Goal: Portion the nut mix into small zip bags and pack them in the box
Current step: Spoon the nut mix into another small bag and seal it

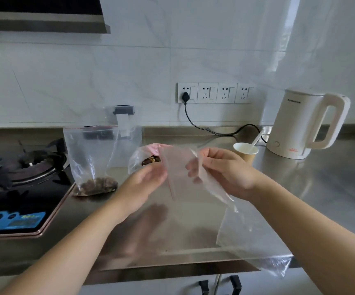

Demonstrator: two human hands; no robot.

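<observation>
Two hands up over the steel counter (193, 226): my right hand (223, 169) pinches an empty zip bag (178, 167) by its upper edge, fingers curled on the plastic, while my left hand (144, 184) sits just left of it, fingers loosely straight, maybe brushing the bag's edge, can't tell. A bigger clear bag (251, 237) hangs under my right wrist; the filled zip bag (91, 158) stands left by the stove (19, 173), nut mix bag (144, 160) lies behind my hands, paper cup with spoon (246, 151) and kettle (304, 124) right.
</observation>
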